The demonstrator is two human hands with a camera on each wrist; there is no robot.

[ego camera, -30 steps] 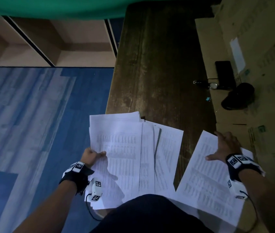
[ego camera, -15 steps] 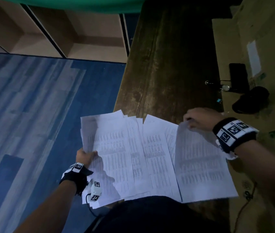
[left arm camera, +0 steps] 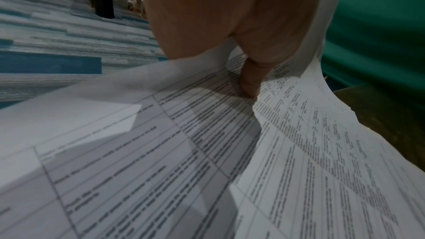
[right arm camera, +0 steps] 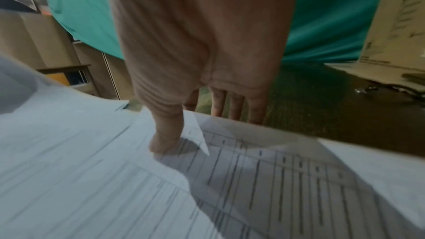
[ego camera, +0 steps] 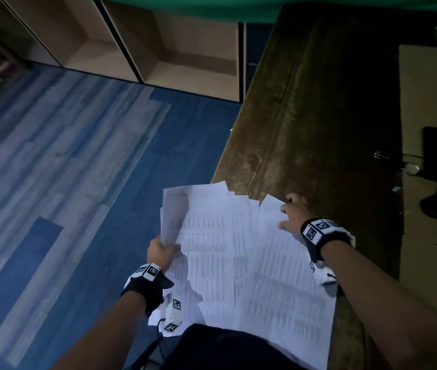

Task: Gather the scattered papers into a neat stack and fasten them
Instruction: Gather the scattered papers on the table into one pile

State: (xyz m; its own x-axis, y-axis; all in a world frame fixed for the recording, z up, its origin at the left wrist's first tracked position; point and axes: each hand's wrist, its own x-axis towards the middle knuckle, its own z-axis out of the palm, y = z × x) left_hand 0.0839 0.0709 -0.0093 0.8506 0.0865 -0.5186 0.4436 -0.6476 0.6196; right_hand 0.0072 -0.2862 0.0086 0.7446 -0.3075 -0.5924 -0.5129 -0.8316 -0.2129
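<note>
Printed sheets of paper (ego camera: pixel 212 252) lie fanned and overlapping at the near corner of a dark wooden table (ego camera: pixel 305 116), their left edge hanging out over the blue carpet (ego camera: pixel 65 169). The left hand (ego camera: pixel 162 252) pinches that overhanging edge, thumb on top, while the right hand (ego camera: pixel 292 213) clamps the far corner of the rightmost sheet (ego camera: pixel 286 284), thumb above and fingers beneath. With edges unaligned, loose pages could slip to the floor or crease; the binder clip (ego camera: pixel 381 155) sits well apart.

Papers (ego camera: pixel 212 249) — printed tables, text blurred — nothing legible.
</note>
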